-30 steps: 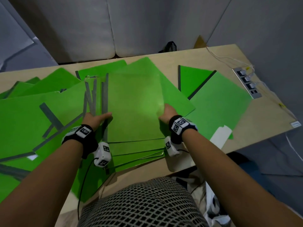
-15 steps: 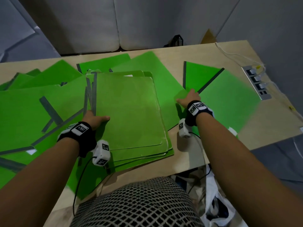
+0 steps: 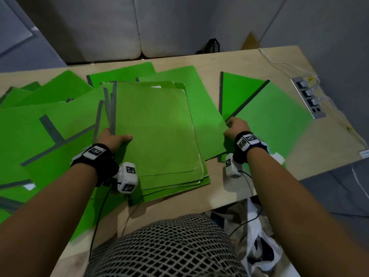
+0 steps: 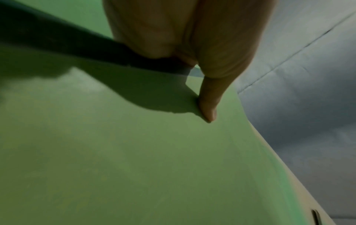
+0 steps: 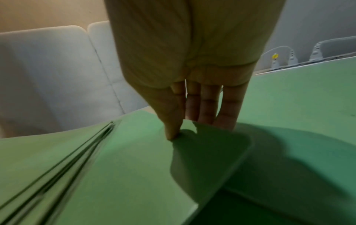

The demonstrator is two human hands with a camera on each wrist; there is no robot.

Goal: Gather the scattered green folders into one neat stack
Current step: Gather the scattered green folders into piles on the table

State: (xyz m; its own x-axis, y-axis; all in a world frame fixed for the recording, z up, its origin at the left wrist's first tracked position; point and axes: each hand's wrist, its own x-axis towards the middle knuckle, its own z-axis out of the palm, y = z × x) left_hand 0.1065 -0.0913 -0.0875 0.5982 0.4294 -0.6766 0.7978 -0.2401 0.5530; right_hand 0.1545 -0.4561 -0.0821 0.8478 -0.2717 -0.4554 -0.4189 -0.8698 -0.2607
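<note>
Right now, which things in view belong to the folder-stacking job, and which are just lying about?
Part of the job:
- stack, gripped at its spine edge by the left hand
- loose folder, its corner pinched by the right hand
- scattered folders
- right-side folders

Just lying about:
- socket strip
- white cable
- black basket

**An office desk, by the look of it**

I seem to be at a work desk in an office or study room. The light wooden desktop (image 3: 249, 62) in front of me is covered with green folders (image 3: 155, 132), office stationery. A metal socket panel (image 3: 308, 97) is set into the desk's far right side, with white cables (image 3: 279, 64) plugged into it. Behind the desk there are plain grey walls (image 3: 319, 27) and pale cushioned panels (image 3: 99, 27), like a sofa back.
</note>
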